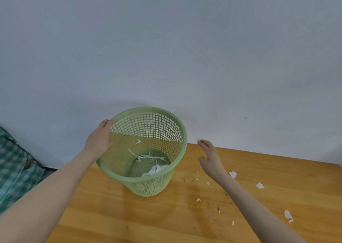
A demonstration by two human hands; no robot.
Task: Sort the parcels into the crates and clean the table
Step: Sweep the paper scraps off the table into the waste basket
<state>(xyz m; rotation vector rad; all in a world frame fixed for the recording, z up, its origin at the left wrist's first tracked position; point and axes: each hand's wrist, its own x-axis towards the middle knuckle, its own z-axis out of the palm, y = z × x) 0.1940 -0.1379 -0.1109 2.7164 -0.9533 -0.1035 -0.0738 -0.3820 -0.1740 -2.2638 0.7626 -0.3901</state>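
Note:
A green mesh waste basket (167, 184) stands tilted on the wooden table (140, 216), with white paper scraps (155, 168) lying on its bottom. My left hand (100, 138) grips the basket's left rim from outside. To the right of the basket my right hand (210, 156) hovers above the table, fingers straight and loose, holding nothing. Several small white paper bits (232, 174) lie scattered on the table right of that hand, along with dark crumbs (209, 203).
A plain pale wall rises directly behind the table's far edge. At the far left, below table level, green checked cloth (11, 168) hangs. The table's right corner (336, 166) is near the frame edge.

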